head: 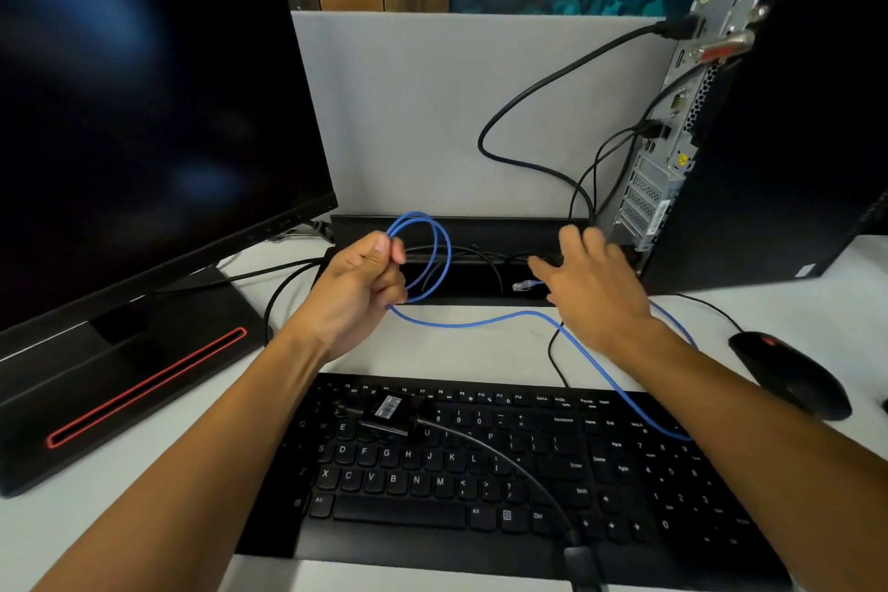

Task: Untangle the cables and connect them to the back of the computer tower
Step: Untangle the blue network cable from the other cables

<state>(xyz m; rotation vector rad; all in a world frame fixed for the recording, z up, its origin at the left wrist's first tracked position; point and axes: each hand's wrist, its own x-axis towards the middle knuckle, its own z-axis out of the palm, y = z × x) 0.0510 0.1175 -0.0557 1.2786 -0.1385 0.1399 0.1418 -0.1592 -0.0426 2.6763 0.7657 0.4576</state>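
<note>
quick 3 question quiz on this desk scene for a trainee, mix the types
1. True or false: the left hand grips loops of the blue ethernet cable.
2. What lies on the keyboard? A) black adapter B) mouse C) blue plug
3. Fill in: the right hand reaches toward the cable tray beside the computer ____.

Key: 1 true; 2 A; 3 tower
</note>
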